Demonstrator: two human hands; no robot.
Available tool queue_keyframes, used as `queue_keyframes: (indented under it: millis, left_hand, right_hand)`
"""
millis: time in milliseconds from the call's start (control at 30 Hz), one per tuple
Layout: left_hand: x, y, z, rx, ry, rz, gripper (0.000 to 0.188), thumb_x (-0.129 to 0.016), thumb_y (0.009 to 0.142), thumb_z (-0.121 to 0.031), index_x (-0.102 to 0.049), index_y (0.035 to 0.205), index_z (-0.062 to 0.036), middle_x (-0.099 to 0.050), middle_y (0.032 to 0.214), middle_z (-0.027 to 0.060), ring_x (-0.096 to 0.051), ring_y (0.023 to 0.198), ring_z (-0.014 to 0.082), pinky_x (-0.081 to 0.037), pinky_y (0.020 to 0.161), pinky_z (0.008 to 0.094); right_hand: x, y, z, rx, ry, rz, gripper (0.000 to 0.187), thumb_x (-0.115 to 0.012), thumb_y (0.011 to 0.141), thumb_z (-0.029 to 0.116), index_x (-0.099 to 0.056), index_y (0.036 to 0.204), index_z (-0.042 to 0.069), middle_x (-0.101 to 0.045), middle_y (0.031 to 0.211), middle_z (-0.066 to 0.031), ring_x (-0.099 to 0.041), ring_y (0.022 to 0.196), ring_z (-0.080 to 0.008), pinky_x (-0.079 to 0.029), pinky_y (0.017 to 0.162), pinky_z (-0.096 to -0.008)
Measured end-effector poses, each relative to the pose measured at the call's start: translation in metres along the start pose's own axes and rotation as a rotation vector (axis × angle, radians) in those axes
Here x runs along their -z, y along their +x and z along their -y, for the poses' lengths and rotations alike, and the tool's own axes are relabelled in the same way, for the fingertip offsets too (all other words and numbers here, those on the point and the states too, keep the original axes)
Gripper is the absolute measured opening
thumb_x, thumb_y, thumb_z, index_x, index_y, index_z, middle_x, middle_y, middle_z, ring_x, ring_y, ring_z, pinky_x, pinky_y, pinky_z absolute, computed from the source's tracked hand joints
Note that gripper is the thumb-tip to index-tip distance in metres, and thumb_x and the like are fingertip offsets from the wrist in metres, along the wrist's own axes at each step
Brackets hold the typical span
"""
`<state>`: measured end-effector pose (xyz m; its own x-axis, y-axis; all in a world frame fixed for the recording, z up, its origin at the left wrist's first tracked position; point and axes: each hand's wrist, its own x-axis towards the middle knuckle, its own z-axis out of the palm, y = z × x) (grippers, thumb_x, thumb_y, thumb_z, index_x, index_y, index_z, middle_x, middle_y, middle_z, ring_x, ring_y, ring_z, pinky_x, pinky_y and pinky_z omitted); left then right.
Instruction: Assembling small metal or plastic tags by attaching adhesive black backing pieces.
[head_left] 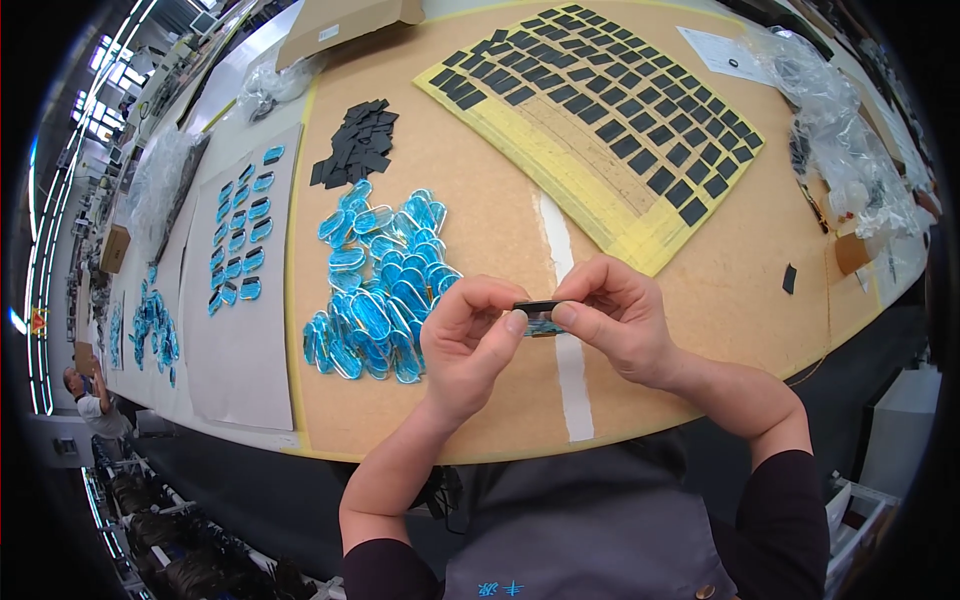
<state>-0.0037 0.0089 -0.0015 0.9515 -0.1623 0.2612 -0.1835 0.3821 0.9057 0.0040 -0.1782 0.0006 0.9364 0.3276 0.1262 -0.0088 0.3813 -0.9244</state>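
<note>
Between my two hands, above the table, is a small blue oval piece with a black patch (538,307) along its upper edge. The thumb and fingertips of my left hand (466,345) pinch its left end. At the other end, my right hand (628,318) grips it the same way. Much of the piece is hidden behind my thumbs. Just left of my left hand lies a heap of shiny blue oval pieces (385,290) with pale rims. Beyond that heap is a pile of loose black rectangular patches (360,145).
A yellow-edged board (640,240) bears rows of black patches at the far right. On a grey sheet (250,360) to the left, oval pieces with black patches stand in columns. Clear plastic bags (850,130) lie right. A cardboard box (345,30) is at the back. Another person (100,405) is far left.
</note>
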Motion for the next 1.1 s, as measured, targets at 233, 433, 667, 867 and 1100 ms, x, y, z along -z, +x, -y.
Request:
queue_keyframes:
  millis: [233, 433, 667, 867, 1100]
  left_hand:
    - [0.001, 0.000, 0.004, 0.018, -0.036, -0.012, 0.012, -0.057, 0.089, 0.008, -0.057, 0.099, 0.0002, -0.062, 0.097, 0.0072, -0.057, 0.085, 0.0075, -0.046, 0.074, 0.0209]
    - [0.005, 0.000, 0.006, -0.005, -0.046, -0.016, 0.011, -0.057, 0.089, 0.007, -0.057, 0.097, -0.0010, -0.062, 0.096, 0.0072, -0.057, 0.084, 0.0077, -0.045, 0.074, 0.0212]
    - [-0.001, 0.002, 0.001, 0.080, -0.054, -0.102, 0.009, -0.056, 0.089, 0.001, -0.055, 0.098, -0.0014, -0.061, 0.094, 0.0076, -0.057, 0.083, 0.0112, -0.045, 0.075, 0.0250]
    - [-0.002, 0.004, -0.004, 0.168, 0.022, -0.102, 0.011, -0.057, 0.093, -0.002, -0.057, 0.104, -0.0011, -0.062, 0.091, 0.0029, -0.057, 0.082, 0.0059, -0.045, 0.073, 0.0209]
    - [-0.001, 0.009, -0.001, 0.177, 0.029, -0.095, 0.013, -0.055, 0.097, -0.009, -0.058, 0.106, 0.0000, -0.065, 0.092, 0.0048, -0.061, 0.079, 0.0080, -0.049, 0.068, 0.0216]
  right_hand:
    - [0.001, -0.001, -0.002, -0.001, 0.005, 0.010, 0.011, -0.066, 0.090, 0.005, -0.058, 0.096, 0.001, -0.063, 0.091, -0.0025, -0.058, 0.085, -0.0062, -0.048, 0.077, -0.0227]
    - [0.001, -0.001, -0.004, 0.015, -0.007, 0.032, 0.011, -0.067, 0.090, 0.006, -0.059, 0.095, 0.001, -0.063, 0.089, -0.0020, -0.057, 0.082, -0.0056, -0.047, 0.074, -0.0221]
    - [-0.003, 0.002, -0.002, 0.006, -0.125, -0.017, 0.009, -0.068, 0.088, 0.006, -0.060, 0.091, 0.002, -0.061, 0.085, -0.0003, -0.055, 0.078, -0.0043, -0.045, 0.069, -0.0210]
    - [0.001, 0.007, 0.008, -0.128, -0.287, 0.079, 0.011, -0.068, 0.089, 0.010, -0.060, 0.088, 0.003, -0.059, 0.079, 0.0027, -0.050, 0.070, -0.0014, -0.040, 0.062, -0.0186]
    - [0.002, 0.007, 0.003, -0.201, -0.229, 0.080, 0.014, -0.066, 0.092, 0.014, -0.059, 0.089, 0.002, -0.060, 0.079, 0.0020, -0.051, 0.070, -0.0017, -0.041, 0.062, -0.0186]
